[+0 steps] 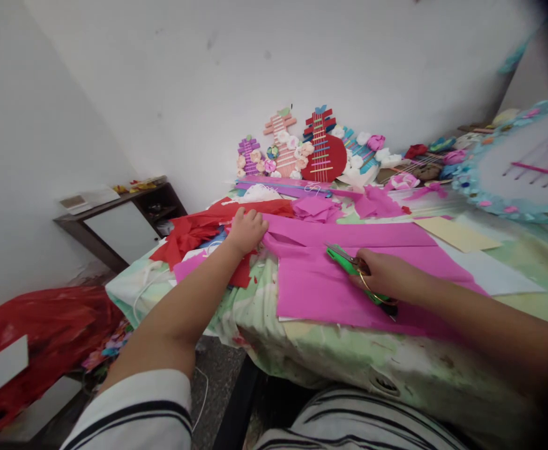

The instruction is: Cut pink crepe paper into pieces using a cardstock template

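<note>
A large sheet of pink paper (311,281) lies on the cloth-covered table, with a folded or cut strip along its far side. My left hand (248,230) is closed on the far left end of this paper, where it is bunched. My right hand (381,275) is wrapped round green-handled scissors (339,257) above the middle of the sheet, their tips pointing left and away from me. A gold bangle partly covers the right hand's grip.
Red paper (187,236) and pink scraps (318,208) lie left and behind. Several decorated stick crafts (326,159) lean on the wall. A round blue-edged piece (527,162) stands right. A low cabinet (121,230) and red bag (44,325) are left.
</note>
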A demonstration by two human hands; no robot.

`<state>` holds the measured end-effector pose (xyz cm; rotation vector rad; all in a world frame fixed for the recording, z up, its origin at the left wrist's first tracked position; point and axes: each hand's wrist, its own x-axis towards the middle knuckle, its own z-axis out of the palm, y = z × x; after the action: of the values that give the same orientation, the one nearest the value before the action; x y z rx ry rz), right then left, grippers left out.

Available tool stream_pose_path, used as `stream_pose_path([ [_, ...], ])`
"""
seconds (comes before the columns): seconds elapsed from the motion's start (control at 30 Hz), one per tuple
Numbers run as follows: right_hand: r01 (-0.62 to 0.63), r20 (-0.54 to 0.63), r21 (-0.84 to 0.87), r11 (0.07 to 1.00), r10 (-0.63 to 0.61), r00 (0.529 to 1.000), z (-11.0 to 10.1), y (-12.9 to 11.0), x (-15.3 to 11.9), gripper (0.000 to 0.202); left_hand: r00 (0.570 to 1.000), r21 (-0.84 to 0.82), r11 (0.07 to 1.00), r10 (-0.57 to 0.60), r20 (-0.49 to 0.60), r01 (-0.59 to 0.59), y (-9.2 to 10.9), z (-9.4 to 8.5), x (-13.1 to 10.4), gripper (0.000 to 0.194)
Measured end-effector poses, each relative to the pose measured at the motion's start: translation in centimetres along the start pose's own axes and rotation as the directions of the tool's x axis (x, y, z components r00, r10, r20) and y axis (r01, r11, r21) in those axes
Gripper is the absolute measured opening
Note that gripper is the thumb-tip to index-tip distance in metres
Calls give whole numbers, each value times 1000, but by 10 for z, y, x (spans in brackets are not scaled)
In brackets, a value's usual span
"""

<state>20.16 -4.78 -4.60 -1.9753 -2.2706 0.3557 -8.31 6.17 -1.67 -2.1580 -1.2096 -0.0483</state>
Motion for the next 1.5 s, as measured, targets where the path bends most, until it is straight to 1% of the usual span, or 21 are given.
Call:
stream_pose_path([
  [0.07, 7, -5, -2, 1000, -7, 1000, 1, 0, 0, 25, 999, 16, 1000, 19, -30, -18, -3, 3, -2, 28],
  [0.13, 12, -10, -5, 1000, -12, 1000, 0, -3, 0, 25, 999, 28, 999, 25, -36, -24, -7, 9, -4, 28],
  [0.27, 18, 1, -18, 1000, -18, 1000, -1, -12, 1, 25, 1000, 37, 999, 27, 0, -27, -13, 23, -8, 23],
  [0.37, 19, 16, -33, 999, -19, 1000, -1, -17, 3, 26, 1000, 39, 999, 1, 31, -3, -17, 28, -7, 22],
  [0.47, 5, 8, -60, 998, -4, 1000, -3, -18, 6, 25, 996, 39, 998, -61, 66, 59, -19, 25, -4, 23],
  [0.57, -6, -19, -89, 996, 4, 1000, -7, -13, 9, 25, 985, 24, 991, -134, 105, 132, -13, 10, -8, 27],
  [0.6, -24, -20, -85, 996, 22, 1000, -9, -11, 10, 25, 984, 12, 990, -140, 115, 139, -7, 2, -13, 35],
  [0.67, -90, 16, -41, 995, 90, 996, -13, -2, 11, 28, 988, -25, 994, -100, 116, 104, 15, -16, -29, 50],
  [0.7, -132, 47, -11, 991, 132, 990, -15, 3, 12, 29, 993, -61, 997, -46, 110, 53, 31, -26, -40, 49],
  [0.73, -171, 79, 18, 985, 169, 983, -16, 9, 13, 31, 994, -152, 988, 55, 94, -40, 47, -36, -53, 45],
  [0.77, -198, 108, 43, 979, 192, 975, -16, 15, 14, 33, 990, -235, 967, 116, 75, -95, 65, -44, -67, 43],
  [0.8, -216, 126, 63, 974, 207, 970, -15, 20, 15, 34, 987, -306, 944, 149, 63, -123, 82, -51, -80, 44],
  [0.83, -227, 134, 75, 971, 216, 967, -15, 25, 15, 35, 984, -366, 920, 171, 53, -140, 97, -56, -92, 49],
  [0.9, -229, 136, 81, 970, 217, 967, -13, 30, 16, 36, 986, -437, 892, 155, 54, -117, 118, -60, -110, 54],
  [0.97, -227, 139, 72, 971, 215, 967, -12, 27, 15, 36, 990, -478, 875, 124, 74, -74, 126, -59, -120, 58],
  [1.07, -198, 139, 67, 978, 187, 972, -14, 12, 12, 33, 993, -503, 864, 53, 102, 5, 121, -56, -122, 58],
  [1.17, -144, 111, 49, 988, 138, 984, -15, -1, 12, 28, 994, -513, 856, -10, 109, 65, 113, -56, -120, 49],
  [1.23, -132, 100, 50, 990, 127, 987, -15, -5, 13, 26, 995, -531, 845, -9, 101, 62, 110, -57, -119, 39],
  [1.33, -148, 112, 75, 986, 139, 984, -13, -5, 15, 27, 998, -564, 825, 32, 58, 6, 107, -57, -121, 28],
  [1.4, -148, 113, 74, 986, 139, 984, -13, -5, 14, 27, 999, -569, 822, 36, 27, -14, 107, -56, -124, 24],
  [1.5, -161, 112, 61, 985, 153, 982, -16, -5, 13, 29, 1000, -552, 834, 4, 7, 1, 108, -52, -130, 23],
])
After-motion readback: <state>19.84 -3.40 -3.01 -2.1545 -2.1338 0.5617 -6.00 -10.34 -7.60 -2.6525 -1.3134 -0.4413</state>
